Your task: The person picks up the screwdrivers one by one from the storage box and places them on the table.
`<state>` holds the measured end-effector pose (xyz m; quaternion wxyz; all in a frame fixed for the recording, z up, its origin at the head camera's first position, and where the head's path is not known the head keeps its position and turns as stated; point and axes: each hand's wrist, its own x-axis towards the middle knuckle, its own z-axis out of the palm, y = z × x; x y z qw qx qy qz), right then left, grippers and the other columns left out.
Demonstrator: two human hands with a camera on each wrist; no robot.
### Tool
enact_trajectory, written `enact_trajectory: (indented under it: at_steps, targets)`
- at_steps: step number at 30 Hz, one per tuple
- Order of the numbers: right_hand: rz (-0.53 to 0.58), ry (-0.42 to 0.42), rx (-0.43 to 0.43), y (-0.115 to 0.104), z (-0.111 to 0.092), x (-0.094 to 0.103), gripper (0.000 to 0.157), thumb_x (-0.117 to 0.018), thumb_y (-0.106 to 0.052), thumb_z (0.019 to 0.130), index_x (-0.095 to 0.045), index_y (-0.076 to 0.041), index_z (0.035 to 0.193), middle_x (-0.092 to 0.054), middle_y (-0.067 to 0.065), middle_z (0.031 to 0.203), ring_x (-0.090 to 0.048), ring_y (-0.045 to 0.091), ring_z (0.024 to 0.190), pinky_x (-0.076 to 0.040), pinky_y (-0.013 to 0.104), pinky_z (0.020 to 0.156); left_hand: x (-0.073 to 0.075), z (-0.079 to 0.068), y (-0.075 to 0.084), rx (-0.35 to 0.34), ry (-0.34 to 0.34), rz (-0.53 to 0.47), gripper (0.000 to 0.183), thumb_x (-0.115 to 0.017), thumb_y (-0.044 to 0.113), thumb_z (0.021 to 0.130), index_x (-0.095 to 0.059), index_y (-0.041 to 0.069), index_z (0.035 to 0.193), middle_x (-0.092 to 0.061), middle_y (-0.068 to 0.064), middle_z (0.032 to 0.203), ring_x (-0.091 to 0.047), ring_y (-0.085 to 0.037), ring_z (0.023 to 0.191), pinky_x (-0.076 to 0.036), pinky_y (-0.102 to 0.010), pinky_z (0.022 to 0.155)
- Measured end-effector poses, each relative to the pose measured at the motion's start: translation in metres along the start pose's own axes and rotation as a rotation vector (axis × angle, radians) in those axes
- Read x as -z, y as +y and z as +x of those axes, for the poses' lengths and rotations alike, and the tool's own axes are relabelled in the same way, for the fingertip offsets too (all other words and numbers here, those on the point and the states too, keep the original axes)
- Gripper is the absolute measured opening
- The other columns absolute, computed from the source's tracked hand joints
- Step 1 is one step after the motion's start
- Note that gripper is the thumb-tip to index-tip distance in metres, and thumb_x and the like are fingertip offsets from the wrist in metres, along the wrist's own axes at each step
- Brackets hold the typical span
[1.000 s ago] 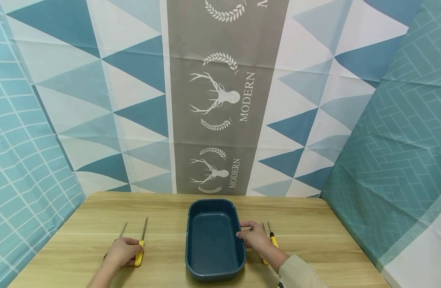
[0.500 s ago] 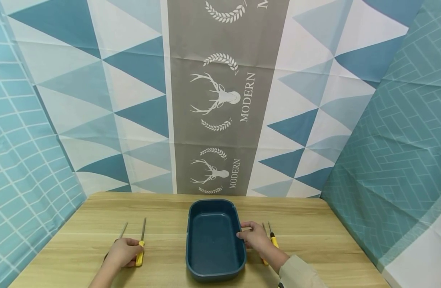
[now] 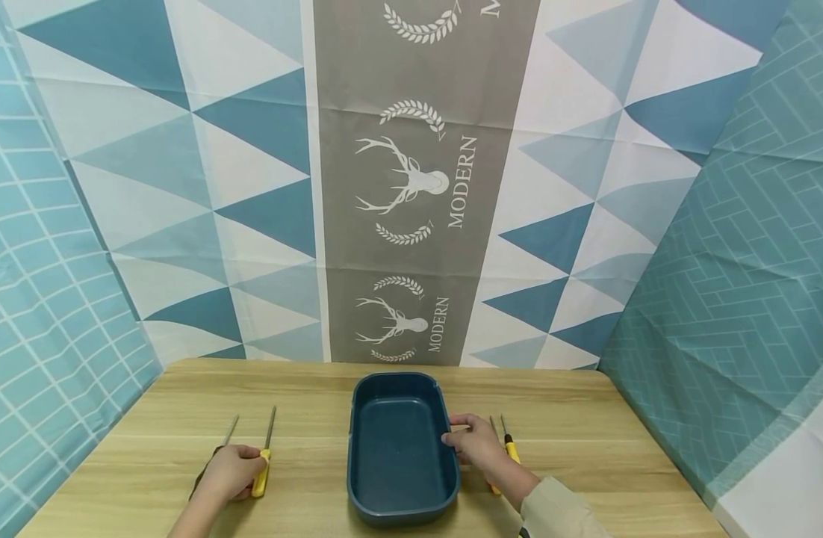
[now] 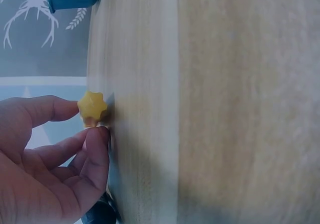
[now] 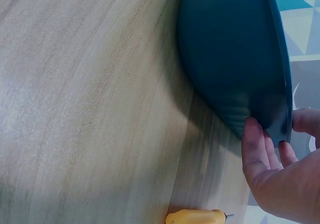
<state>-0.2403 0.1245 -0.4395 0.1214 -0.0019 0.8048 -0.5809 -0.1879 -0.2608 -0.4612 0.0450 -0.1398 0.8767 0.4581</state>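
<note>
My left hand point(image 3: 228, 472) pinches the yellow fluted handle of a screwdriver point(image 3: 261, 478), whose shaft points toward the back of the table. In the left wrist view the thumb and fingertips meet the handle point(image 4: 92, 106) from two sides. A second screwdriver point(image 3: 231, 429), dark-handled, lies partly hidden left of that hand. At the centre sits a dark blue rectangular bin point(image 3: 401, 456) with nothing inside. My right hand point(image 3: 477, 447) grips its right wall, thumb over the rim and fingers against the outside, as the right wrist view of the bin point(image 5: 230, 49) shows.
Right of the bin, partly behind my right forearm, lie a yellow-and-black screwdriver point(image 3: 511, 450) and another yellow-handled tool point(image 3: 495, 489). All stands on a wooden table point(image 3: 559, 403), with patterned cloth point(image 3: 411, 246) hanging behind and at both sides.
The tip of the yellow screwdriver has shifted slightly left and then back right. Slightly more of the dark handle shows beside my left hand. The bin and right hand stay put.
</note>
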Motion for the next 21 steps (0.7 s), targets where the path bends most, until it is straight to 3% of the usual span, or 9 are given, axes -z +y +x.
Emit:
enact_trajectory:
  at_steps: [13,19,21]
  targets:
    - [0.010,0.002,0.009,0.001,0.002,-0.001,0.044,-0.063,-0.012,0.086,-0.048,0.006,0.123,-0.060,0.013,0.092,-0.059,0.018,0.074,-0.055,0.033,0.067,0.002,-0.002,0.004,0.005,-0.002,0.009,0.043,-0.054,0.018,0.088,-0.052,-0.014,0.116,-0.061,-0.013,0.085,-0.056,-0.017,0.070,-0.051,-0.031,0.057]
    - [0.036,0.028,0.023,0.002,0.003,0.004,0.045,-0.061,-0.019,0.089,-0.047,0.007,0.123,-0.062,0.015,0.090,-0.062,0.016,0.068,-0.056,0.035,0.064,0.003,-0.003,0.011,-0.032,0.010,0.010,0.050,-0.053,0.022,0.090,-0.046,-0.015,0.122,-0.061,-0.013,0.087,-0.047,-0.012,0.054,-0.045,-0.026,0.050]
    - [0.056,0.040,0.035,0.000,0.002,0.007,0.045,-0.058,-0.019,0.090,-0.046,0.009,0.123,-0.062,0.017,0.091,-0.063,0.018,0.068,-0.056,0.037,0.065,0.004,-0.003,0.015,-0.058,0.021,0.030,0.051,-0.053,0.023,0.090,-0.045,-0.015,0.123,-0.062,-0.020,0.092,-0.050,-0.012,0.056,-0.045,-0.026,0.050]
